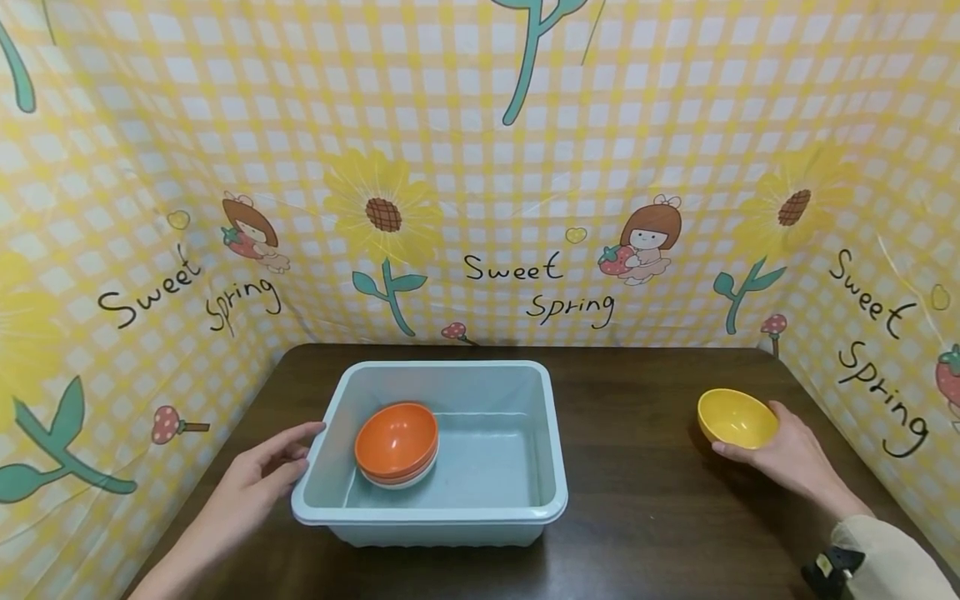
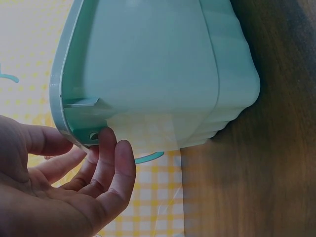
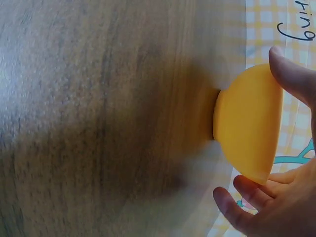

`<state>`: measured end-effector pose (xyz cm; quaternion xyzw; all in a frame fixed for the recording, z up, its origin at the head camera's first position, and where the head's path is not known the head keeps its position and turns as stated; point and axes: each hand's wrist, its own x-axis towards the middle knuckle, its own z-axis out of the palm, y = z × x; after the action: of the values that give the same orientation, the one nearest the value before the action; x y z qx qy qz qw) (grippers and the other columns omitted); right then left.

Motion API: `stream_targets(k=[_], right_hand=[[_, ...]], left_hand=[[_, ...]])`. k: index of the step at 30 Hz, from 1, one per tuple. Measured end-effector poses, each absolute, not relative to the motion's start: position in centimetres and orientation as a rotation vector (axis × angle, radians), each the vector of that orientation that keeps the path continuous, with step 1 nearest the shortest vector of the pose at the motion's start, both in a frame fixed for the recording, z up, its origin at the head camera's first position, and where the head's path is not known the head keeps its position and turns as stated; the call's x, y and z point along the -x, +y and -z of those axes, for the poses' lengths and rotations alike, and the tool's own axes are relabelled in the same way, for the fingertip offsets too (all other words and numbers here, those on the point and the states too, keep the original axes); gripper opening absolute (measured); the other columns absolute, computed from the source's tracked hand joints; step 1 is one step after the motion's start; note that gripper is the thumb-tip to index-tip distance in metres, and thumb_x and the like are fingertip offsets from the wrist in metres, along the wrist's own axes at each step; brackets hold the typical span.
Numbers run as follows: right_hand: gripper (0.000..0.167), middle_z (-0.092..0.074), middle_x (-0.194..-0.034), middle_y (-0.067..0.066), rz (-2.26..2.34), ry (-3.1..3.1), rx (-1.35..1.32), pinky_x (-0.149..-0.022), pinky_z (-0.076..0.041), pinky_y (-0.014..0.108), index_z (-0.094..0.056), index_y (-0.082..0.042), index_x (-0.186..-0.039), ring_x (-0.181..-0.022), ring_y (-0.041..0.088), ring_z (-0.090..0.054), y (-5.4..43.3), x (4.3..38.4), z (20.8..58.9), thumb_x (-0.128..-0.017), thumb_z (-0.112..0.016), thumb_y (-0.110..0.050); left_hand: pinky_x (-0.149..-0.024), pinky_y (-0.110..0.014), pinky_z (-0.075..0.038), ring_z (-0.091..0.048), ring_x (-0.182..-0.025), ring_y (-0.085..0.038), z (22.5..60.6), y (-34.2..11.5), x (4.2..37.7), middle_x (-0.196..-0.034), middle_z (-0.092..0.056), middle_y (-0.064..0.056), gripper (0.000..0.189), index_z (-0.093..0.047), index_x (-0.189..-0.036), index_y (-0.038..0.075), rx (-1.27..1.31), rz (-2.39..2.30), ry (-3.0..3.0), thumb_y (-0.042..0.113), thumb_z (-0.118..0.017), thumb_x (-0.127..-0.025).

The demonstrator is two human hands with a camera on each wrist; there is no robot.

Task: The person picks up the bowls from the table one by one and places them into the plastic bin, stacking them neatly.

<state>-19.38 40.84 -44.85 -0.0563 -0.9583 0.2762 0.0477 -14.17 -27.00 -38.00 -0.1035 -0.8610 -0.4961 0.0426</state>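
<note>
A pale blue-green plastic basin [image 1: 555,467] stands left of centre on the dark table. Inside, toward its left side, nests a stack of bowls, an orange bowl [image 1: 397,437] on top and a white bowl [image 1: 405,482] at the bottom. My left hand [image 1: 258,479] is at the basin's left rim; in the left wrist view its thumb touches the rim and curled fingers [image 2: 123,163] lie at the underside. On the right, my right hand [image 1: 798,454] grips a yellow bowl [image 3: 252,123] by its rim, thumb and fingers on opposite sides. The bowl tilts, with a shadow beneath.
The dark wooden table [image 1: 630,483] extends between the basin and the yellow bowl. A yellow checked cloth [image 1: 487,208] with flowers and lettering hangs behind the table and along both sides. A black device [image 1: 832,575] is worn at the right wrist, by a light sleeve [image 1: 892,562].
</note>
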Motion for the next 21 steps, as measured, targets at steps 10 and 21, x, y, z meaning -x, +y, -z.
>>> stream_targets(k=[10,21], right_hand=[[0.121,-0.038,-0.137,0.052,-0.871,-2.918,0.153,-0.094,-0.042,0.070,-0.023,0.027,-0.147,-0.120,0.062,-0.046,41.06,19.31,45.21,-0.083,-0.086,-0.053],[0.126,-0.034,-0.148,0.046,-1.010,-2.928,0.216,-0.096,-0.041,0.068,-0.019,0.021,-0.155,-0.127,0.057,-0.044,41.20,19.19,45.28,-0.082,-0.086,-0.057]], left_hand=[[-0.069,-0.027,-0.055,-0.062,-0.087,-0.010,38.08,-27.05,14.17,-0.103,-0.065,-0.012,0.040,-0.058,-0.144,-0.005,0.338,1.495,-2.622,-0.002,-0.058,-0.104],[-0.067,-0.027,-0.054,-0.060,-0.085,-0.009,38.10,-27.03,14.19,-0.102,-0.064,-0.010,0.040,-0.058,-0.143,-0.006,0.328,1.473,-2.631,-0.003,-0.058,-0.104]])
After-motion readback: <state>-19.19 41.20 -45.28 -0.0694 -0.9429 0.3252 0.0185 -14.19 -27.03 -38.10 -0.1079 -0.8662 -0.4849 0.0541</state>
